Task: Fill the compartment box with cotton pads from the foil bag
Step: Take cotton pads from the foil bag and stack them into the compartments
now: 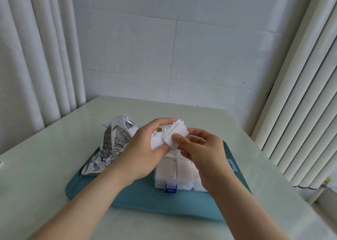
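Note:
A fanned stack of white square cotton pads (172, 133) is held above the compartment box. My left hand (145, 148) grips the stack from the left, fingers curled round it. My right hand (198, 154) pinches some of the pads at their near edge with thumb and fingers. Below, the clear plastic compartment box (175, 172) with a blue latch (171, 188) sits on the teal tray (131, 198); its visible compartments hold white pads. The silver foil bag (111, 145) lies open on the tray's left, with white pads showing in its mouth.
The tray rests on a pale green table (45, 167). White curtains (36, 57) hang at the left, a tiled wall stands behind, and a white ribbed radiator (300, 112) runs along the right. The box's clear lid with a hang tab (232, 165) lies open to the right.

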